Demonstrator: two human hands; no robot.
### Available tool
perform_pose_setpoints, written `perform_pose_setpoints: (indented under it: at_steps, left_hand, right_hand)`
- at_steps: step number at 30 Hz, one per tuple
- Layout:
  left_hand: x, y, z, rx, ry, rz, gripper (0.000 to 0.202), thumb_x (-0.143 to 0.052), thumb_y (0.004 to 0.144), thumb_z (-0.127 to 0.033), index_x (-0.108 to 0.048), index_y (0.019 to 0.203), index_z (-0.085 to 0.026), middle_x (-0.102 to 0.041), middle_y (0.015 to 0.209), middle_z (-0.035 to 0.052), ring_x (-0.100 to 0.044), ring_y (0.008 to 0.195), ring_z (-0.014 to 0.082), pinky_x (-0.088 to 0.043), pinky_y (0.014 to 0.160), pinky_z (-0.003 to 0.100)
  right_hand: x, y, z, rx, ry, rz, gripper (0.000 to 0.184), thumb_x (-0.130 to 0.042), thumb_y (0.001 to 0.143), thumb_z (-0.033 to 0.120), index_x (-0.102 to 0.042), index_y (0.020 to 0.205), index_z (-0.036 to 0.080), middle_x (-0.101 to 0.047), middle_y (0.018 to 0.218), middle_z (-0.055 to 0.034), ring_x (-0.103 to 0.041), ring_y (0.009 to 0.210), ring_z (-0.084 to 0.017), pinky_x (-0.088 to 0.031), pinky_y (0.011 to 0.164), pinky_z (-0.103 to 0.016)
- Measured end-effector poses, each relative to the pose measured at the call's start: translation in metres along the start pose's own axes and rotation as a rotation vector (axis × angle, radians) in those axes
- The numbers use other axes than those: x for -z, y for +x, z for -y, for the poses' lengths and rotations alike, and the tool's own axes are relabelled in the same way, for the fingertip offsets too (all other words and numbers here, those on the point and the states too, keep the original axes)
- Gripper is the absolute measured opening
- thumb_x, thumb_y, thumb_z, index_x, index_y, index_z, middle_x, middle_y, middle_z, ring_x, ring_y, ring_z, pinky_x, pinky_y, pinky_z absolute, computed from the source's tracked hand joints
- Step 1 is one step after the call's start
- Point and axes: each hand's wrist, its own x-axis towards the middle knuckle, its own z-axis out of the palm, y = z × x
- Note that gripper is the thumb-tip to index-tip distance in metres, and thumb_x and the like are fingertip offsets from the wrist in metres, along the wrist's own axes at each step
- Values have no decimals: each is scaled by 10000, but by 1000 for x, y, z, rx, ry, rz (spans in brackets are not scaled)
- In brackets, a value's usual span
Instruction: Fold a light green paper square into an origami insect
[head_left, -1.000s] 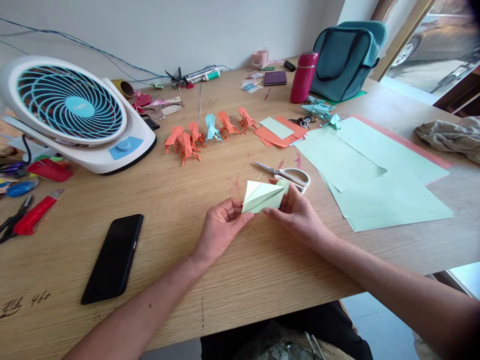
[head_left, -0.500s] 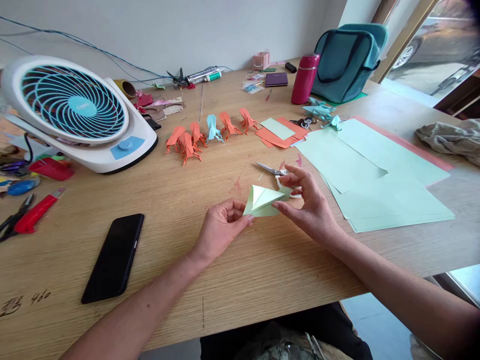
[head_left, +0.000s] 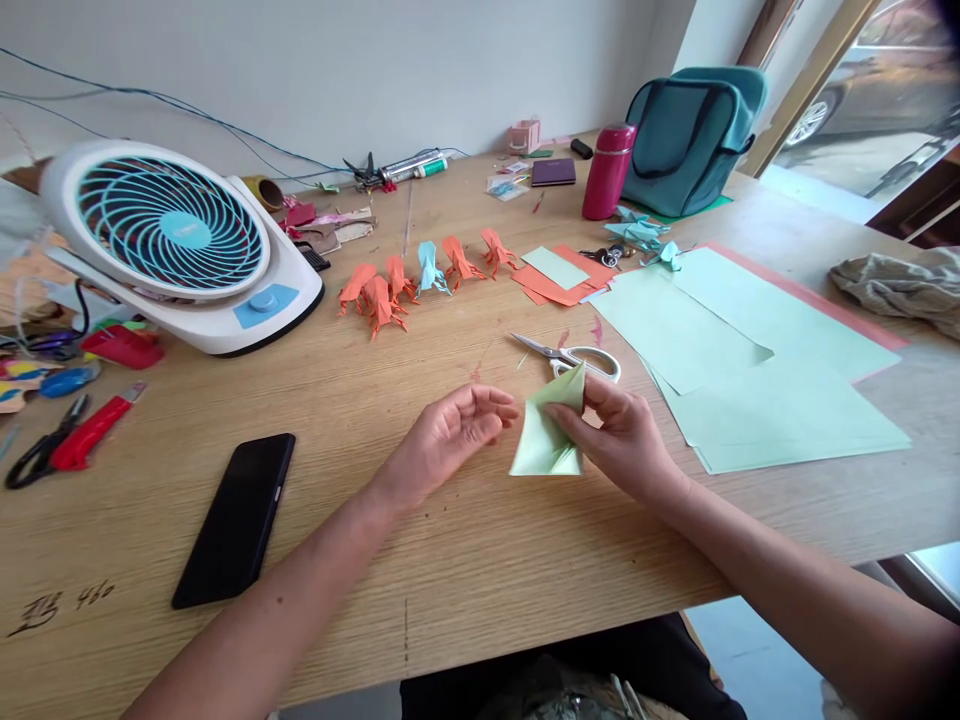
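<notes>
A piece of folded light green paper (head_left: 541,437) is pinched between the thumb and fingers of my right hand (head_left: 621,428), held up over the table's front part. Its creased layers fan out at the lower edge. My left hand (head_left: 457,435) hovers just left of the paper, apart from it, fingers loosely curved and holding nothing. Right behind the paper lie white-handled scissors (head_left: 592,358), blades pointing left. Farther back stands a row of folded orange paper figures (head_left: 382,303) with one light blue paper figure (head_left: 429,268) among them.
Large pale green sheets (head_left: 795,410) spread to the right, near keys (head_left: 611,256). A black phone (head_left: 236,520), a red-handled cutter (head_left: 94,432) and a white fan (head_left: 247,270) occupy the left. A pink bottle (head_left: 608,172) and a teal bag (head_left: 686,145) stand at the back.
My left hand has let go of the green paper and drawn slightly away. In my right hand the paper has turned from lying sideways to standing more upright, and the scissors' handles show more.
</notes>
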Motion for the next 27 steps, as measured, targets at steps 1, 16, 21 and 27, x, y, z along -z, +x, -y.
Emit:
perform_pose_setpoints:
  at_steps: [1, 16, 21, 27]
  left_hand:
    - [-2, 3, -4, -5, -51, -19, 417, -691, 899, -525, -657, 1134, -182, -704, 1174, 86, -658, 1080, 206, -511, 912, 314]
    - [-25, 42, 6, 145, -710, 92, 340, -656, 927, -403, -729, 1110, -126, -766, 1064, 108, -689, 1090, 292, -491, 990, 383]
    - [-23, 42, 20, 214, -789, 199, 392, -595, 952, -401, -712, 1179, -103, -765, 1088, 139, -684, 1134, 307, -465, 1044, 403]
    - [-27, 41, 24, 265, -796, 201, 379, -597, 958, -401, -715, 1171, -111, -764, 1110, 140, -681, 1138, 295, -449, 1065, 394]
  right_hand:
    - [-1, 0, 0, -35, 32, 21, 178, -662, 887, 250, -568, 742, 208, -519, 703, 20, -464, 660, -134, -384, 598, -294]
    - [8, 40, 22, 209, -21, 177, 250, -601, 939, 189, -546, 695, 203, -523, 798, -15, -504, 780, -156, -437, 692, -296]
    - [2, 30, 12, 226, 16, 184, 180, -607, 950, 186, -581, 774, 212, -515, 765, 4, -486, 738, -146, -389, 620, -278]
    - [4, 25, 5, 346, -126, 112, 84, -605, 949, 147, -585, 909, 218, -528, 762, 10, -476, 722, -153, -405, 686, -315]
